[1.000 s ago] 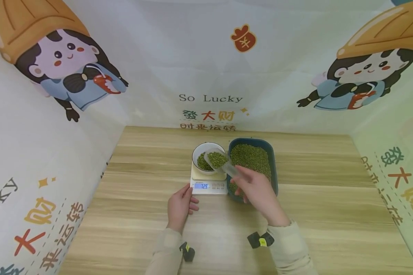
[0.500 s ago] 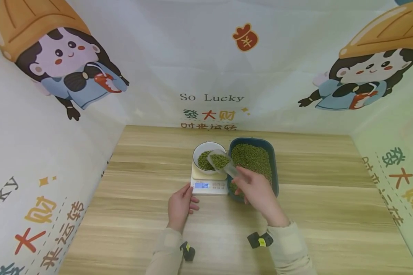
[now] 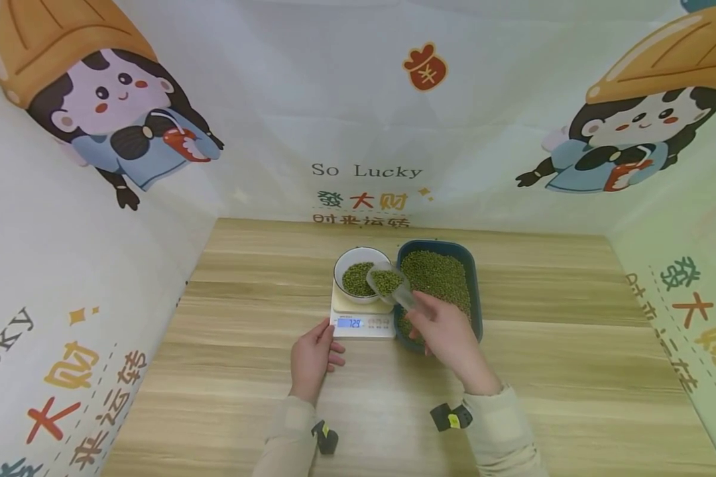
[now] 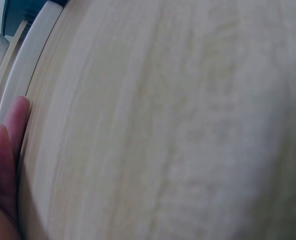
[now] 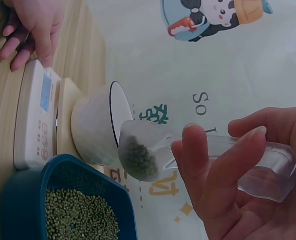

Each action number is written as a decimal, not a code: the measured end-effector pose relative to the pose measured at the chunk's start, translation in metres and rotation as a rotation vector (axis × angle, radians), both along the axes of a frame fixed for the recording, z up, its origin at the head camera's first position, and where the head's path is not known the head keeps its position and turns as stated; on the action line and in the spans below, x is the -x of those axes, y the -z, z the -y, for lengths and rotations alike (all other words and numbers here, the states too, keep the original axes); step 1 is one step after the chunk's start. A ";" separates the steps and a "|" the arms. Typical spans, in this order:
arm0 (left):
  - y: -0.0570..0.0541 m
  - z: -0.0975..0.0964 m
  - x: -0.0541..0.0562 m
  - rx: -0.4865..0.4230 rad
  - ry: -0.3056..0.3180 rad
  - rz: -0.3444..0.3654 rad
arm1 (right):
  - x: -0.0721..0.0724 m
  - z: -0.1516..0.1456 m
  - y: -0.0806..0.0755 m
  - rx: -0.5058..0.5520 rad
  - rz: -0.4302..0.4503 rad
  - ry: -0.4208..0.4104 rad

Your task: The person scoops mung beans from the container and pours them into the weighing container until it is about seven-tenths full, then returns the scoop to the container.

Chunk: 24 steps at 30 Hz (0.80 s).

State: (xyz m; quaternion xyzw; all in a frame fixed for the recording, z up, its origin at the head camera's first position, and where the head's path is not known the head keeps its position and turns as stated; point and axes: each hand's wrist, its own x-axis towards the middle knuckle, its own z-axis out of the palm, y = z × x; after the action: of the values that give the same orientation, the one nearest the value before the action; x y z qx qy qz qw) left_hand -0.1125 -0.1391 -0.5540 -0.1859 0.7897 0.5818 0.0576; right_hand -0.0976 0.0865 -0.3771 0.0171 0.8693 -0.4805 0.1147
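Note:
My right hand grips the handle of a clear plastic scoop loaded with green beans. The scoop's front overlaps the right rim of a white bowl with a dark edge in the head view. Green beans also lie in that bowl, which stands on a white kitchen scale with a lit display reading about 72.9. At the scale's front left corner, my left hand touches the edge, its fingers loosely bent. Right of the scale is a blue tub of green beans.
The wooden table is walled in by a printed white cloth at the back and both sides. Scale and tub stand side by side, close together. A few stray beans lie behind the tub.
The scoop, still loaded, has drawn slightly right and back from over the bowl toward its right rim. My left hand stays at the scale, and the display looks the same.

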 end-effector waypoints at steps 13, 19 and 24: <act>-0.001 0.000 0.000 0.011 0.006 0.010 | 0.004 0.001 0.002 -0.015 0.014 0.004; -0.001 -0.001 0.000 0.012 0.000 0.005 | 0.005 0.001 0.002 -0.016 0.009 0.002; -0.002 -0.001 0.000 0.013 -0.003 0.014 | 0.005 0.000 0.001 -0.021 0.012 0.004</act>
State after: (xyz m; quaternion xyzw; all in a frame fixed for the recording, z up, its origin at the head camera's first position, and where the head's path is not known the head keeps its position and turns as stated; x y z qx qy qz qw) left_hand -0.1127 -0.1380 -0.5523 -0.1917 0.7929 0.5752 0.0612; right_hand -0.1022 0.0860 -0.3784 0.0227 0.8736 -0.4714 0.1188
